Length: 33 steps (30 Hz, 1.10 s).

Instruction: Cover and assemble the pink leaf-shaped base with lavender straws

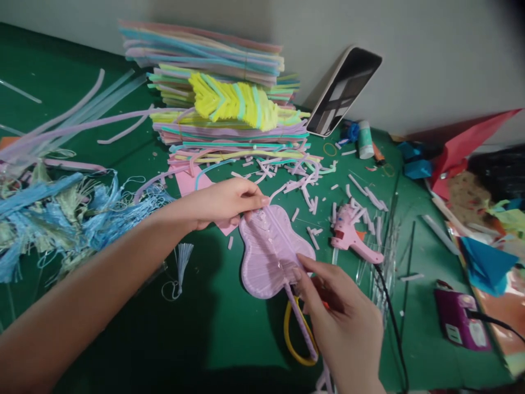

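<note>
**Both hands on the lilac fan**

Here, on my feed, the lilac fan [268, 257] lies flat on the green mat [205, 328], and I take it as my landmark. My left hand [223, 202] comes in from the fan's upper left, fingers closed in a pinch on its top edge. My right hand [342, 320] sits at the fan's lower right, fingertips pressed lightly on the middle rib where the handle starts; the fingers are loosely curled, and I cannot tell whether they actually grip it. Yellow-handled scissors [293, 339] lie just below the fan, partly under that hand. A pink glue gun [353, 235] rests to the fan's right, a stack of pastel straws [213, 76] well behind it.
</note>
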Each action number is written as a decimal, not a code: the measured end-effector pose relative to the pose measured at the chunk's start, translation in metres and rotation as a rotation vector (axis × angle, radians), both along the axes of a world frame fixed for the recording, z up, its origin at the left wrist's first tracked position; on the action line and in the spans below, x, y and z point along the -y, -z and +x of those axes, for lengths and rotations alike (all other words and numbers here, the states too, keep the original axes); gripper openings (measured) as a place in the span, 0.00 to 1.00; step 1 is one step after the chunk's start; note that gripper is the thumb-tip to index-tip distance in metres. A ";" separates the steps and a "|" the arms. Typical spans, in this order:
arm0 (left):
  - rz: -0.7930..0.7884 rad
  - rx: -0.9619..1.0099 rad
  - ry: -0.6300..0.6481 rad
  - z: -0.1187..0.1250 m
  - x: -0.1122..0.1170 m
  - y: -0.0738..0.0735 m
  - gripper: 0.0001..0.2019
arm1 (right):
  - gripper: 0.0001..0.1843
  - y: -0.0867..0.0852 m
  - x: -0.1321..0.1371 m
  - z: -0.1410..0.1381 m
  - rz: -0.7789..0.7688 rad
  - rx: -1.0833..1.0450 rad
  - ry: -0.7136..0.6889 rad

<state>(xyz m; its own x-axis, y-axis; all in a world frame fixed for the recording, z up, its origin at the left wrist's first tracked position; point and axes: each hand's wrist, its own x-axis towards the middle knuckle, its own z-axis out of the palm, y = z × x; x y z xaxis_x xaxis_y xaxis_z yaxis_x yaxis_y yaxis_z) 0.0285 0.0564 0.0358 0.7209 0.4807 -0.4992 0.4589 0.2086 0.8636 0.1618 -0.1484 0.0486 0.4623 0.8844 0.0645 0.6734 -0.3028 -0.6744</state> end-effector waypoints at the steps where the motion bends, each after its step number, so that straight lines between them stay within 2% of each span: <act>1: -0.061 0.037 -0.050 0.000 0.004 -0.002 0.10 | 0.07 -0.001 0.000 -0.001 0.021 0.010 0.006; 6: -0.247 0.243 -0.357 -0.002 0.023 -0.005 0.07 | 0.07 -0.003 0.003 -0.002 0.074 0.071 0.026; 9: -0.363 0.320 -0.469 -0.005 0.032 -0.005 0.12 | 0.07 -0.002 0.005 -0.002 0.096 0.090 0.058; 14: -0.364 0.364 -0.500 -0.008 0.044 -0.002 0.15 | 0.07 0.001 0.007 -0.004 0.122 0.085 0.066; 17: -0.339 0.382 -0.558 -0.006 0.048 -0.001 0.13 | 0.08 0.002 0.008 -0.006 0.147 0.090 0.019; 26: -0.345 0.357 -0.590 -0.004 0.045 -0.002 0.08 | 0.07 -0.004 0.010 -0.008 0.166 0.100 -0.011; 33: -0.173 0.360 -0.551 -0.008 0.044 0.000 0.19 | 0.06 -0.004 0.009 -0.006 0.187 0.107 -0.040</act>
<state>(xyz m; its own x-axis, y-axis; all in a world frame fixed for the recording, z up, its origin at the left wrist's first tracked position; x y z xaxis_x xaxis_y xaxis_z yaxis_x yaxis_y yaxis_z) 0.0200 0.0119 0.0361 0.5292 0.7602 -0.3769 -0.0641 0.4788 0.8756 0.1554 -0.1577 0.0521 0.4089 0.8698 0.2761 0.7528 -0.1504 -0.6408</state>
